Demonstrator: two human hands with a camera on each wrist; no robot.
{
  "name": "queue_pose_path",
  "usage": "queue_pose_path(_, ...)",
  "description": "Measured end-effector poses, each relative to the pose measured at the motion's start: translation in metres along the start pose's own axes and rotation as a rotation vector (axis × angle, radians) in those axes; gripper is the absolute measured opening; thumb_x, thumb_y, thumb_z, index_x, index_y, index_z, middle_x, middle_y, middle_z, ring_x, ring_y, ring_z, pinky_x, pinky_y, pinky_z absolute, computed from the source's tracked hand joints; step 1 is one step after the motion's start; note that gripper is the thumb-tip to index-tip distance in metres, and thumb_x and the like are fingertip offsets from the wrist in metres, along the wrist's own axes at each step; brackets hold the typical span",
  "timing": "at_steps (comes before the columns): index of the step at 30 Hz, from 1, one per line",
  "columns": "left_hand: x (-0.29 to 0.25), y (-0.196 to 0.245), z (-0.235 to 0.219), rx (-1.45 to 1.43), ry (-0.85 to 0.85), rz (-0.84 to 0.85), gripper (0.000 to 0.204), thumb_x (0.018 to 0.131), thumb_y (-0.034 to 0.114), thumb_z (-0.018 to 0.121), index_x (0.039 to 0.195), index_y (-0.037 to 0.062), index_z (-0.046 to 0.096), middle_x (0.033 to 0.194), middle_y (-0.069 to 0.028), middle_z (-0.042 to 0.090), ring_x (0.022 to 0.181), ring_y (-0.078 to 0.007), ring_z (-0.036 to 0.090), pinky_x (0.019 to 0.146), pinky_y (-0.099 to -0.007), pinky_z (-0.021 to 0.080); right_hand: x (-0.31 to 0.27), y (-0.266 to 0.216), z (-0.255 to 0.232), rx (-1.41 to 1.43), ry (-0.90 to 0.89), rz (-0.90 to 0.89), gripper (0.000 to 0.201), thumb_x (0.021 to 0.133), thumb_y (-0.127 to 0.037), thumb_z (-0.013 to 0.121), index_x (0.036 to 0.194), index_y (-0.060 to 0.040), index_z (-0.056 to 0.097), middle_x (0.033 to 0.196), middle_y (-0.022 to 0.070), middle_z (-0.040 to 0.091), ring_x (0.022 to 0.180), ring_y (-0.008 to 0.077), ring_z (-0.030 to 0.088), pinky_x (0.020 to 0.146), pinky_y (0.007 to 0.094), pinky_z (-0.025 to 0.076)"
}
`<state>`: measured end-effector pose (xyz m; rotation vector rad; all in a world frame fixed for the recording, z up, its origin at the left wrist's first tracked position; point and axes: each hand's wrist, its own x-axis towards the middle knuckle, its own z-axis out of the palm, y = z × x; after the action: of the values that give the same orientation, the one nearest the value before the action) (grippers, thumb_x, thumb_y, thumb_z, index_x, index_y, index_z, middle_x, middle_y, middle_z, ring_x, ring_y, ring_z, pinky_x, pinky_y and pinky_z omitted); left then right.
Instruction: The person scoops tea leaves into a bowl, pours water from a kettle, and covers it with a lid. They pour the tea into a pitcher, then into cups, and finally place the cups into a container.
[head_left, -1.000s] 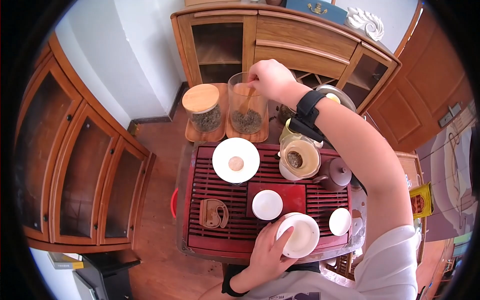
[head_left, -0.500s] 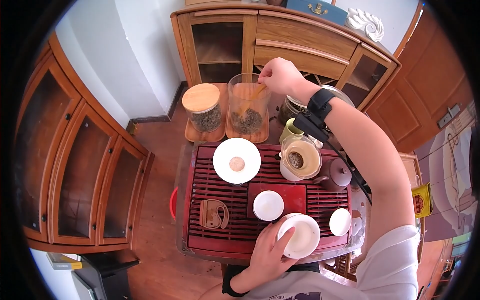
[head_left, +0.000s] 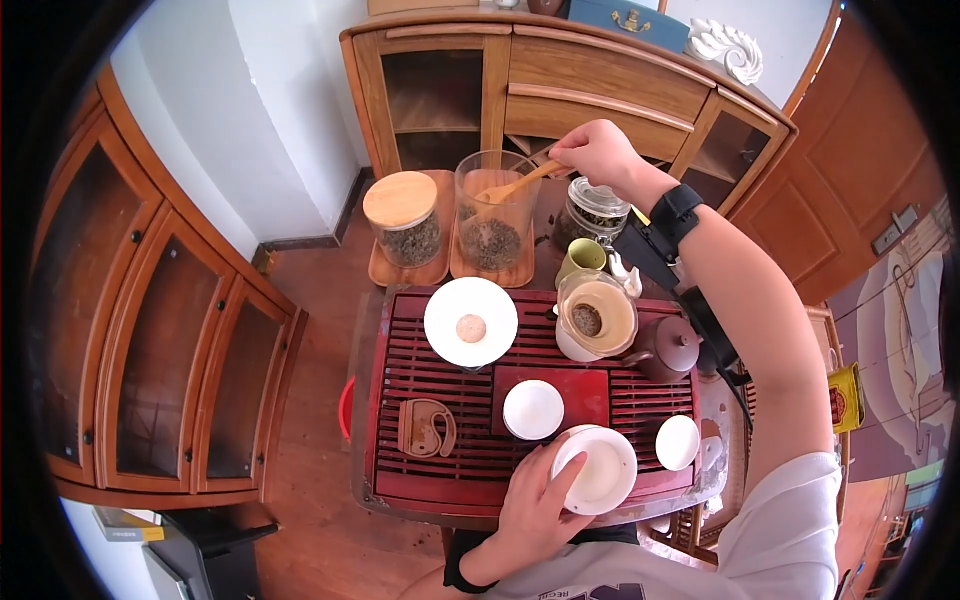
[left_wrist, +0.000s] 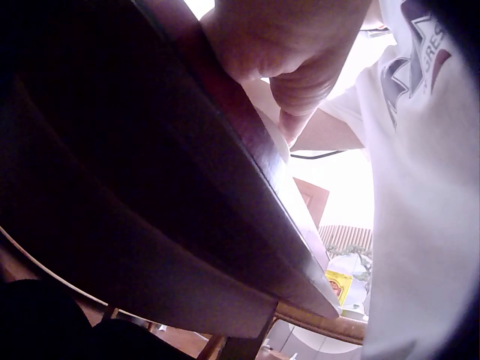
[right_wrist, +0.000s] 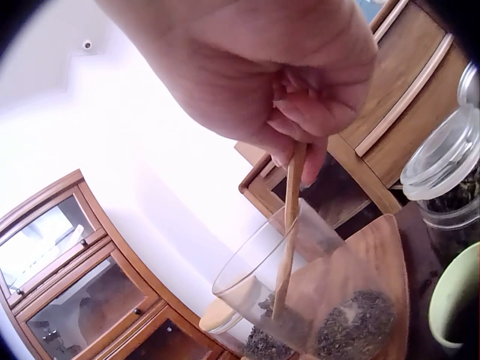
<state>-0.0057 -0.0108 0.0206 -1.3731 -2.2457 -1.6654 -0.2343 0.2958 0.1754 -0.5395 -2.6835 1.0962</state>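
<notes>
My right hand [head_left: 603, 155] pinches the end of a wooden scoop [head_left: 522, 182], whose lower part slants down inside an open glass jar [head_left: 497, 215] with dried leaves at its bottom. In the right wrist view the fingers of my right hand [right_wrist: 296, 112] hold the scoop [right_wrist: 289, 225] above and inside the jar's rim. Near the tray's front edge, my left hand [head_left: 537, 510] grips a white bowl [head_left: 604, 472] by its left side. A white cup [head_left: 534, 410] stands just behind that bowl.
On the red slatted tray [head_left: 480, 487] are a white dish [head_left: 450, 320], a strainer [head_left: 612, 300] over a pitcher, a brown teapot [head_left: 668, 350] and a small cup [head_left: 678, 443]. A lidded jar [head_left: 410, 240], a clasped jar [head_left: 590, 212] and a green cup [head_left: 580, 256] stand behind.
My right hand has moved to the right and drawn the scoop upward and to a flatter slant within the jar. My left hand and the bowl have stayed in place.
</notes>
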Motion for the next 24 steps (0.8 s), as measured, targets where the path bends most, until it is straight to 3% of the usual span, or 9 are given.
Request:
queue_pose_path(5,0.001,0.0,0.0,0.001,0.004,0.0,0.085,0.068,0.019,0.087,0.141,0.0062,0.048,0.144,-0.0267,0.047,0.123,-0.0445,0.053,0.103,-0.0553,0.046,0.0,0.006,-0.004,0.113,-0.002,0.064,0.016,0.09,-0.015,0.072,0.097,-0.0013,0.077,0.084,0.0072,0.077,0.063,0.0078,0.065,0.049,0.0232,0.046)
queue_pose_path(7,0.0,0.0,-0.001,0.003,-0.001,-0.001,0.085,0.068,0.019,0.088,0.141,0.0061,0.048,0.144,-0.0266,0.047,0.123,-0.0446,0.053,0.103,-0.0553,0.046,-0.002,0.008,-0.004,0.149,0.021,0.059,0.016,0.09,-0.014,0.071,0.098,-0.0004,0.076,0.083,0.0071,0.076,0.054,0.0061,0.055,0.044,0.0226,0.039)
queue_pose_path(17,0.0,-0.001,0.001,0.007,0.012,-0.001,0.084,0.067,0.019,0.088,0.14,0.0054,0.049,0.143,-0.0254,0.048,0.121,-0.0442,0.053,0.104,-0.0539,0.046,-0.01,0.02,-0.011,0.372,0.014,0.144,0.016,0.092,-0.011,0.07,0.099,0.0022,0.074,0.084,0.0088,0.073,0.051,0.0067,0.048,0.042,0.0227,0.035)
queue_pose_path(19,0.0,0.0,0.001,0.003,0.01,-0.002,0.084,0.067,0.019,0.088,0.14,0.0052,0.05,0.143,-0.0252,0.048,0.121,-0.0441,0.053,0.104,-0.0535,0.046,-0.016,0.017,-0.012,0.357,0.024,0.197,0.02,0.094,-0.012,0.069,0.106,0.0022,0.071,0.086,0.0067,0.072,0.054,0.004,0.041,0.044,0.0211,0.033)
queue_pose_path(24,-0.001,-0.001,0.001,0.014,0.01,0.0,0.085,0.066,0.019,0.088,0.141,0.0052,0.05,0.143,-0.0248,0.048,0.121,-0.0442,0.053,0.104,-0.0528,0.046,-0.015,0.029,-0.015,0.446,0.031,0.212,0.015,0.093,-0.01,0.07,0.101,0.0021,0.073,0.083,0.0083,0.072,0.053,0.0063,0.047,0.043,0.0228,0.035)
